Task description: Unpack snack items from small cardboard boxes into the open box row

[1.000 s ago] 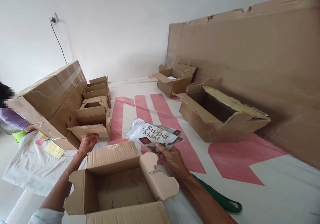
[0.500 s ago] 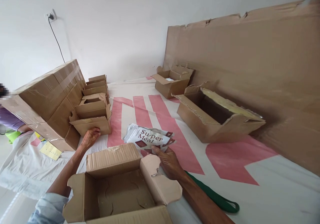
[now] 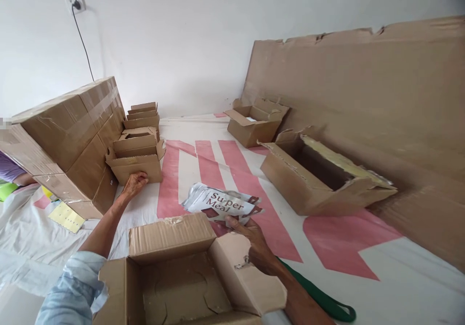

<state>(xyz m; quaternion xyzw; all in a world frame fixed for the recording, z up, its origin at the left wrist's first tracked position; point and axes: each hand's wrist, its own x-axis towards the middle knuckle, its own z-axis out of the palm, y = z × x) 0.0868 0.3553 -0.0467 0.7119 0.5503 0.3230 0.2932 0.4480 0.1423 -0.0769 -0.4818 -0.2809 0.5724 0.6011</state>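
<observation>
Packets marked "Super Meal" sit pinched in my right hand, fanning out beyond the fingertips. My left hand curls against the small open carton; I cannot tell if it grips.

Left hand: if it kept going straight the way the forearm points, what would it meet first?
The left hand already sits at the front wall of the small open carton, nearest of a row beside the big taped box. It would press into that wall; whether it touches already is unclear.

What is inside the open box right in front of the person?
The open box shows only its bare cardboard bottom, with nothing lying on the part in view. The near end runs off the picture's bottom edge, so that part cannot be seen.
</observation>
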